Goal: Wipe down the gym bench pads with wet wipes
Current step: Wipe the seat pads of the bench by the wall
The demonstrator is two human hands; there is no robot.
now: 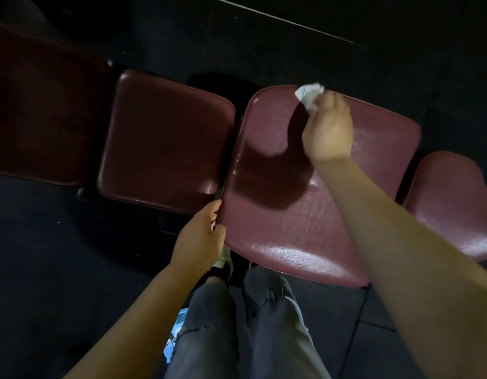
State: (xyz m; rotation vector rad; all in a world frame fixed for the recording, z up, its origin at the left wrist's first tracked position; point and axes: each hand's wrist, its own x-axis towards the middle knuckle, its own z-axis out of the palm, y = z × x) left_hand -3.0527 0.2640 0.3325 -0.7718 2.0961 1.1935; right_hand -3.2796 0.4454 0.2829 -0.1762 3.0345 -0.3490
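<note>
A row of maroon bench pads runs across the view. The large middle pad (297, 222) shines wet in patches. My right hand (328, 129) reaches over its far edge, shut on a crumpled white wet wipe (309, 94) pressed at the pad's rim. My left hand (199, 237) grips the near left edge of the same pad. A smaller pad (165, 140) lies to the left, another dark pad (42, 113) beyond it, and a fourth pad (455, 203) at the right edge.
Dark rubber floor (59, 255) surrounds the bench. My legs in grey trousers (236, 329) stand at the pad's near edge, a shoe (224, 259) under it. A blue packet (176, 332) lies on the floor by my left leg.
</note>
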